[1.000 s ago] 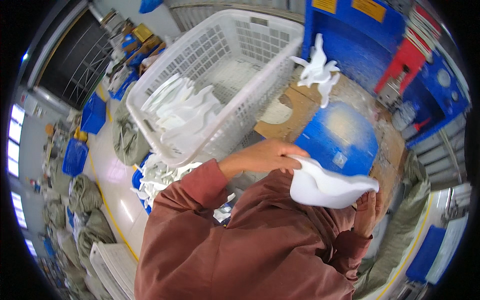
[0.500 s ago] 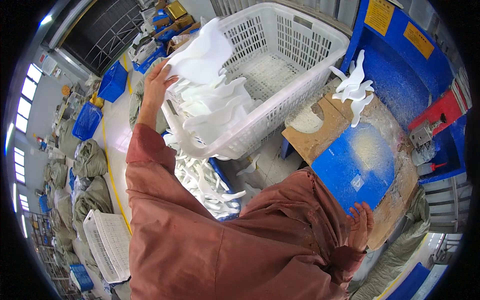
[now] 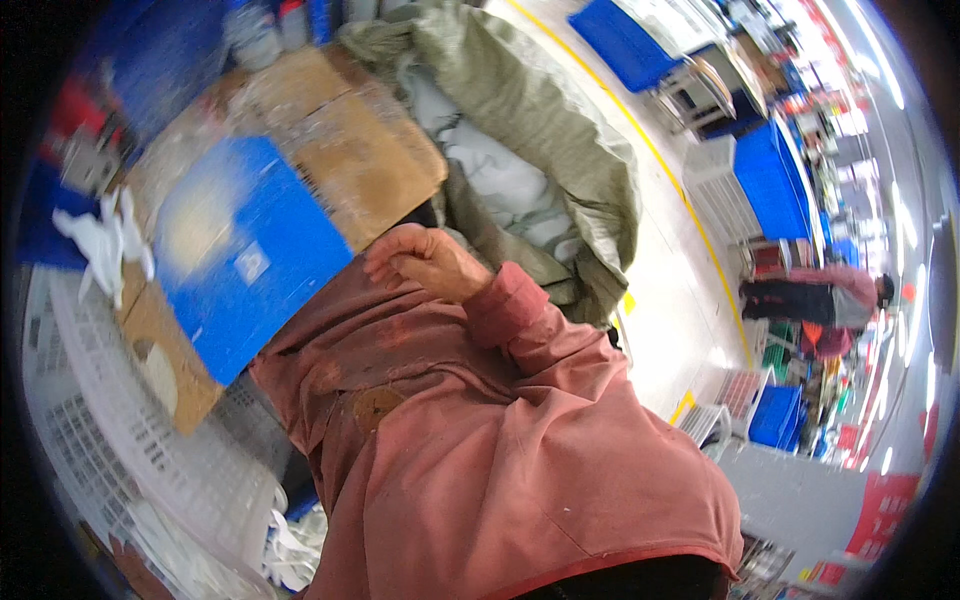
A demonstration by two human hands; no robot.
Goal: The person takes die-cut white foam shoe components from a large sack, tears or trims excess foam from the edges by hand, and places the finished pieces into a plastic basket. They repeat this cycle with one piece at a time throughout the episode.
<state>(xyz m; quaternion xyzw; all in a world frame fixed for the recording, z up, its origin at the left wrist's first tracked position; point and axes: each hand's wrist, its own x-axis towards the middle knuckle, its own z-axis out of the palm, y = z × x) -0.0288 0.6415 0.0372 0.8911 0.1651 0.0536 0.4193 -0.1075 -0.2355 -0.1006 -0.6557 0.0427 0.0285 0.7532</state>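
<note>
My right hand (image 3: 425,262) is over my lap, beside the near edge of a blue board (image 3: 265,235). Its fingers curl loosely, and nothing shows between them. The board lies on brown cardboard (image 3: 365,165) and bears a pale patch of dust. Several white, curvy cut pieces (image 3: 105,240) are heaped past its left side. A white slatted crate (image 3: 130,440) stands at the lower left, with blurred white pieces inside. A small reddish-brown patch by that crate, at the dark rim, may be part of my left hand; its fingers cannot be made out.
Right of the cardboard, a large green sack (image 3: 600,150) gapes around white contents. Across a yellow floor line (image 3: 665,155) are blue bins (image 3: 775,175), pale crates and a person (image 3: 820,300). Red machine parts (image 3: 80,115) stand at the far left.
The view has swung to the right, bringing the sack and aisle in. My left hand, earlier raised with a white curvy piece above the crate, has dropped from clear sight. The right hand has left the board's edge.
</note>
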